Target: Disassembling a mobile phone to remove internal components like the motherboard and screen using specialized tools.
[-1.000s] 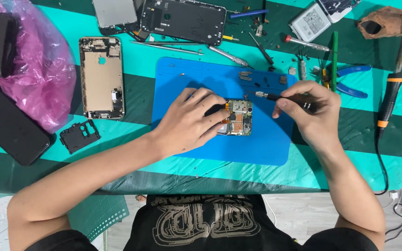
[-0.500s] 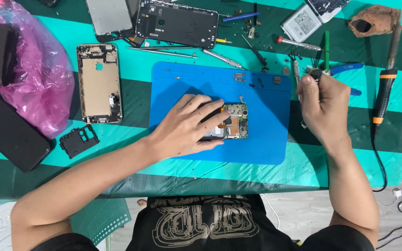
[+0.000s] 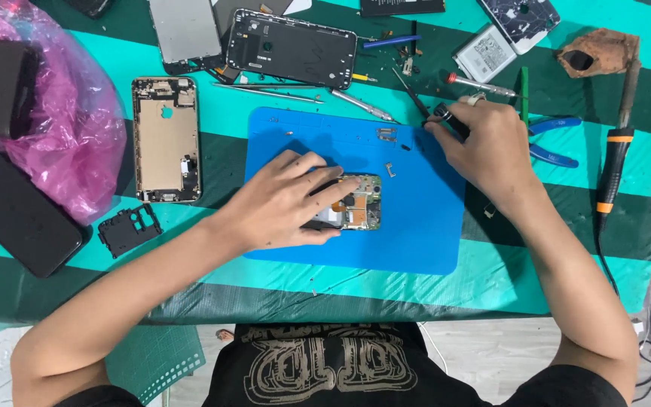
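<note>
1. The left hand (image 3: 284,200) lies flat on a small circuit board (image 3: 352,211), fingers (image 3: 333,187) spread and pressing down on it, not curled round anything; the board sits near the centre of the blue mat (image 3: 416,234).
2. The right hand (image 3: 491,147) is closed round a dark screwdriver (image 3: 450,120), whose tip end points toward 10 o'clock at the mat's upper edge (the tip itself is too small to make out).
3. Small metal bits (image 3: 387,136) lie on the mat at 12 o'clock from the board.
4. At 9 o'clock of the mat, a gold phone frame (image 3: 166,139) lies open on the striped desk (image 3: 265,294); a black phone back (image 3: 291,47) is at 11 o'clock.
5. Blue-handled pliers (image 3: 555,154) rest just beside the right hand at 3 o'clock, and a soldering iron (image 3: 613,162) lies farther out.
6. A pink bag (image 3: 77,113) sits at the far 9 o'clock edge.
</note>
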